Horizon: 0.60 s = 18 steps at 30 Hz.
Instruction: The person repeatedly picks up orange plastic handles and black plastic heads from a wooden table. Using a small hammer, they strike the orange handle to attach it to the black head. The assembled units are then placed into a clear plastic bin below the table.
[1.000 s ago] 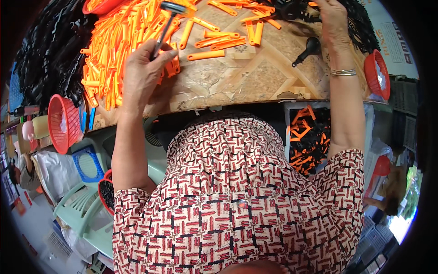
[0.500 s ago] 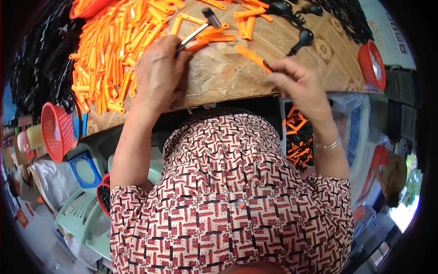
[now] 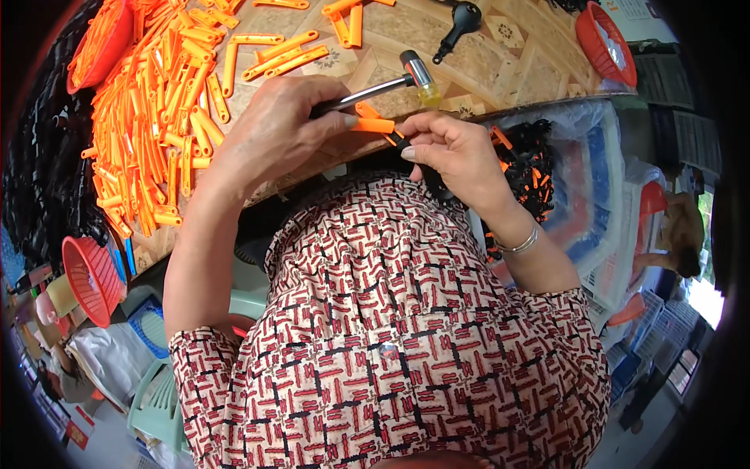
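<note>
My left hand (image 3: 285, 129) is closed around the black grip of a small hammer (image 3: 375, 90), whose metal shaft points right to a head with one black and one yellow face. Its thumb and fingertips also pinch an orange plastic handle piece (image 3: 373, 124). Close by, my right hand (image 3: 457, 156) pinches the black end of a slim orange-and-black piece (image 3: 391, 136). The two orange parts cross between my hands, above the table's near edge. Whether they are joined is hidden by the fingers.
Many orange handle pieces (image 3: 156, 117) are heaped on the left of the patterned table (image 3: 523, 62). A black spoon-like tool (image 3: 459, 30) lies at the back. Red baskets (image 3: 92, 281) stand at the sides. Right of my lap sits a crate of black and orange parts (image 3: 535, 172).
My right hand has brought the orange-and-black piece left to my left hand, where it meets another orange piece. The hammer head has swung right and nearer. The whole view has shifted.
</note>
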Each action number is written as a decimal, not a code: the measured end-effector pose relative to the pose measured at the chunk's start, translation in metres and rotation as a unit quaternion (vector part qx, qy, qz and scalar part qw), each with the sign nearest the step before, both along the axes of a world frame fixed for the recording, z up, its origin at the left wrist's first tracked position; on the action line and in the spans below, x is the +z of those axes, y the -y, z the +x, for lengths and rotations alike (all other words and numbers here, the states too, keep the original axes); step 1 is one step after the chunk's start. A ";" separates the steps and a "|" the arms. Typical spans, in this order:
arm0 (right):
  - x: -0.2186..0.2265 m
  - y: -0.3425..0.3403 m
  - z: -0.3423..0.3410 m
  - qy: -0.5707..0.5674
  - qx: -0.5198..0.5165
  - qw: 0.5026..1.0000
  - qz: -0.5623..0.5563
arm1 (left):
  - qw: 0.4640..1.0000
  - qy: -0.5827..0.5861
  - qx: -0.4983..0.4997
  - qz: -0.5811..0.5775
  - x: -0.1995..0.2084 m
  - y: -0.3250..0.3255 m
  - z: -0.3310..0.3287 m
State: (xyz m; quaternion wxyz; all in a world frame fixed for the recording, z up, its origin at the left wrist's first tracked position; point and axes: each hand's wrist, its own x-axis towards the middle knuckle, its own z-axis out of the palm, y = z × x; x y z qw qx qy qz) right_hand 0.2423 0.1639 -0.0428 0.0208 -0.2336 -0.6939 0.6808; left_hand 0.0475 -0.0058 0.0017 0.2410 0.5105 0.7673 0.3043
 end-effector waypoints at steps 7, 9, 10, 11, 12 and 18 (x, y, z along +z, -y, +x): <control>-0.003 -0.005 -0.002 0.020 0.003 0.996 -0.083 | 0.996 0.018 -0.046 -0.079 -0.003 -0.023 -0.008; 0.002 -0.007 -0.002 0.033 0.014 0.997 -0.069 | 0.995 0.030 -0.053 -0.084 -0.004 -0.027 -0.011; 0.004 -0.008 -0.002 0.039 0.020 0.997 -0.063 | 0.994 0.021 -0.054 -0.087 -0.002 -0.029 -0.010; 0.004 -0.008 -0.003 0.041 0.020 0.996 -0.072 | 0.994 0.012 -0.055 -0.090 0.001 -0.030 -0.010; 0.004 -0.009 -0.003 0.043 0.019 0.996 -0.080 | 0.994 0.002 -0.057 -0.092 0.002 -0.032 -0.009; -0.001 -0.005 -0.002 0.029 -0.001 0.994 -0.104 | 0.997 -0.025 -0.060 -0.046 -0.002 -0.033 -0.002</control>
